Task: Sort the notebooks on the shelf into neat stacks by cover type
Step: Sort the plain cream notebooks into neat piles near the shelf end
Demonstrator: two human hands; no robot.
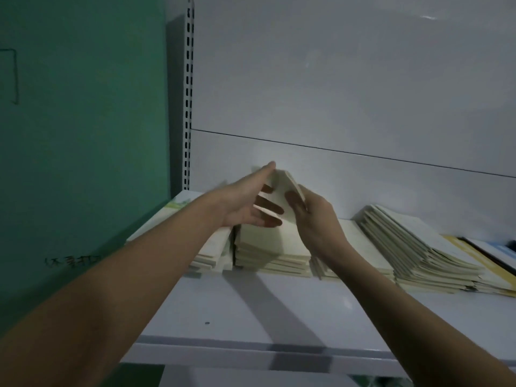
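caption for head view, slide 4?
Both hands tilt a cream notebook above the middle stack on the shelf.

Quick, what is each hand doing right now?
Left hand: open, straight fingers resting against the tilted notebook.
Right hand: holding that same notebook, thumb and fingers curled round its edge.

A shop, seemingly; white slotted-upright display shelf [279, 311] carries stacked notebooks [273, 255] beside a green wall [83, 121].
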